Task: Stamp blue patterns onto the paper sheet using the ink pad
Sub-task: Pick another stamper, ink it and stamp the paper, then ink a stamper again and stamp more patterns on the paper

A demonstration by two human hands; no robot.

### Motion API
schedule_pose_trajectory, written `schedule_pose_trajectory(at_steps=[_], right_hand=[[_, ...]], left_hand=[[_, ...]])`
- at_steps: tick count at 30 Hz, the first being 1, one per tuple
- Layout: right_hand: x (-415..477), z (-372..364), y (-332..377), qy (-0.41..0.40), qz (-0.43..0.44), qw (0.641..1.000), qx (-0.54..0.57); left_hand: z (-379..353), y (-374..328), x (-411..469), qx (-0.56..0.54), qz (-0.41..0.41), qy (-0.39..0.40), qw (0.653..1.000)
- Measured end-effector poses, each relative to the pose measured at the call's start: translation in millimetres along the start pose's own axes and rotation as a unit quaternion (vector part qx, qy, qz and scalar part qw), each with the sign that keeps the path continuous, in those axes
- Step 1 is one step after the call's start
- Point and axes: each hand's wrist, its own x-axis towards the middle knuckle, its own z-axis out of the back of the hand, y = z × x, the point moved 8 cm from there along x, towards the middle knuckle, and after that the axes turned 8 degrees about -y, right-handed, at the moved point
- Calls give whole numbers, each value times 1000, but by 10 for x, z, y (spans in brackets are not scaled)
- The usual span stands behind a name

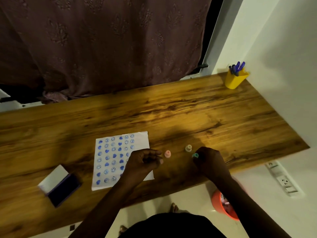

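Paper flat on table, nearly filled with blue prints. Right hand pinching teal stamp; left hand loosely curled, empty, over paper's right edge. Ink pad open, far left. Ink evenly, press straight down on bare corner.

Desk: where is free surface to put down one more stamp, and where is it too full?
The widest bare patch of the desk lies between the paper sheet and the yellow pen cup. Bare wood also lies left of the ink pad. It is crowded near the right hand, around the pink stamp, beige stamp and green stamp.
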Motion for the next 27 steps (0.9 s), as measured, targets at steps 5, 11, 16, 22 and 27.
schedule_pose_trajectory(at_steps=[5, 11, 16, 22, 27], right_hand=[[27, -79, -37, 6, -5, 1000, 5], [27, -116, -60, 13, 6, 1000, 0], [8, -111, -48, 21, 15, 1000, 1], [-91, 98, 141, -48, 50, 997, 32], [-144, -23, 674, -33, 131, 991, 18]], left_hand=[[10, -2, 13, -12, 5, -14, 1000], [62, -14, 20, -30, 1, -28, 999], [77, -4, 28, -30, 2, -33, 999], [129, 62, 18, -50, 7, -42, 998], [219, 143, -4, -48, 9, -49, 998]])
